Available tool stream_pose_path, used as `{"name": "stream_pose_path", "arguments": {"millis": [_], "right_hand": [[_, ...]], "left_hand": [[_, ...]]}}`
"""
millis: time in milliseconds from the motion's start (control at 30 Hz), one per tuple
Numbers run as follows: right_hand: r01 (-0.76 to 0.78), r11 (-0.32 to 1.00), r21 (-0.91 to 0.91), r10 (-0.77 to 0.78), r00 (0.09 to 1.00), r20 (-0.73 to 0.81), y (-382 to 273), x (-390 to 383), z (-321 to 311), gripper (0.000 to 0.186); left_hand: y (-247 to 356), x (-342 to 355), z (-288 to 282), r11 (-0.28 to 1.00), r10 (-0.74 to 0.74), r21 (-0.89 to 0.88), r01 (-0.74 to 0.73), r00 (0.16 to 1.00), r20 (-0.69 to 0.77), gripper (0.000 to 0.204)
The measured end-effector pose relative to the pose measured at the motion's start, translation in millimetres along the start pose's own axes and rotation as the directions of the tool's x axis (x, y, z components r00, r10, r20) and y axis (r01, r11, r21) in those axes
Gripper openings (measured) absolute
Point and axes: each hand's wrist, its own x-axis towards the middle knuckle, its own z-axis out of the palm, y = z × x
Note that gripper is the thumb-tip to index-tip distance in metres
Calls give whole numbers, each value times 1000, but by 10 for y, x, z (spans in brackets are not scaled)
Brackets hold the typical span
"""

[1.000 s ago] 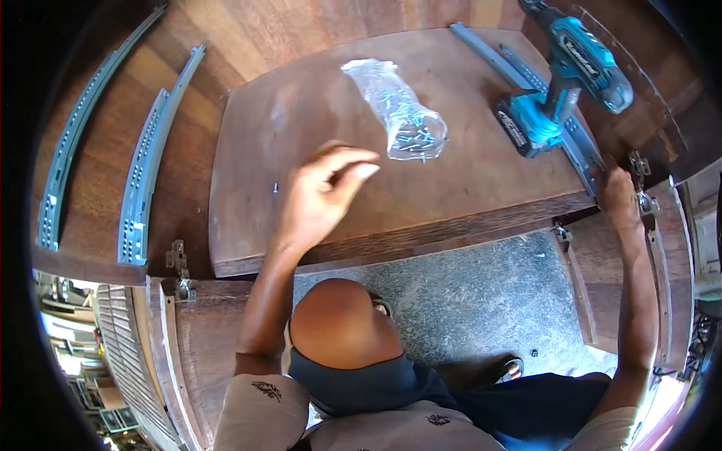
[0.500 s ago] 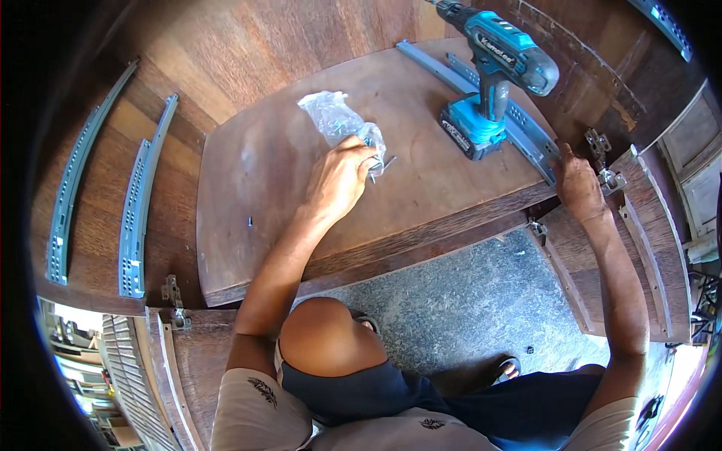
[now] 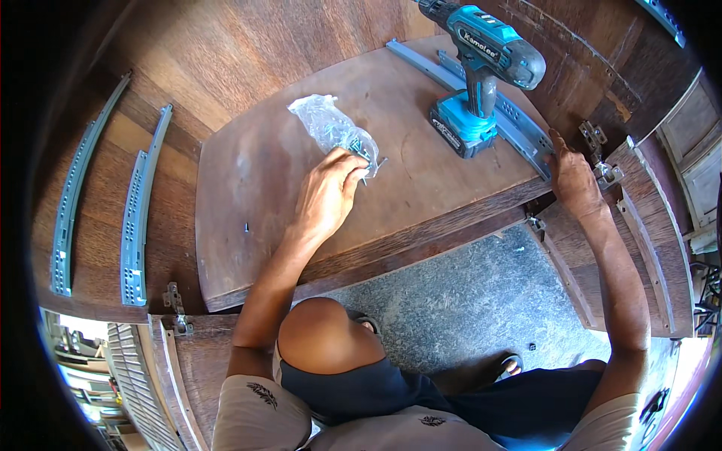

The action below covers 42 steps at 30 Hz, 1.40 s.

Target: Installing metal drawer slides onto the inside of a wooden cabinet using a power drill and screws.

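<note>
My left hand (image 3: 325, 195) is at the mouth of a clear plastic bag (image 3: 323, 124) lying on the wooden panel. Its thumb and fingers are pinched together beside the small screws (image 3: 359, 147) in the bag; what is between the fingertips is hidden. At the panel's right front edge, my right hand (image 3: 576, 184) holds the near end of a grey metal drawer slide (image 3: 519, 124), fingers closed over it. The slide lies slantwise along the right side. A teal and black cordless drill (image 3: 477, 83) stands upright on its battery, just left of the slide.
One loose screw (image 3: 247, 227) lies at the panel's left. Two more drawer slides (image 3: 137, 218) are fixed on the left wall. Metal hinges (image 3: 174, 299) sit on both sides of the cabinet front. A grey floor (image 3: 451, 301) shows below the wooden panel (image 3: 248, 180).
The left fingers have shifted slightly at the bag's mouth, and more of the screws show now. The right hand stays at the slide's end. The whole view has shifted a little.
</note>
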Motion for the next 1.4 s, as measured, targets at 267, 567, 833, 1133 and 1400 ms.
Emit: {"name": "stream_pose_path", "arguments": {"millis": [267,567,833,1133,1400], "right_hand": [[-9,1000,-26,9,1000,3,36,-15,46,51],[84,996,6,-83,993,-86,-98,-25,-124,51],[170,985,18,-161,957,-243,-514,64,-484,52],[239,929,282,-184,961,-208,-575,131,-372,53],[145,812,566,-45,981,-186,-630,157,-467,65]], "left_hand": [[22,-124,-12,992,89,78,-99,989,119,13],[-93,-82,-19,986,53,146,-80,982,181,12],[1,-96,-30,966,62,240,-94,989,136,11],[-46,45,-65,998,-34,58,36,999,-32,9],[-163,82,122,966,-159,207,153,987,12,9]]}}
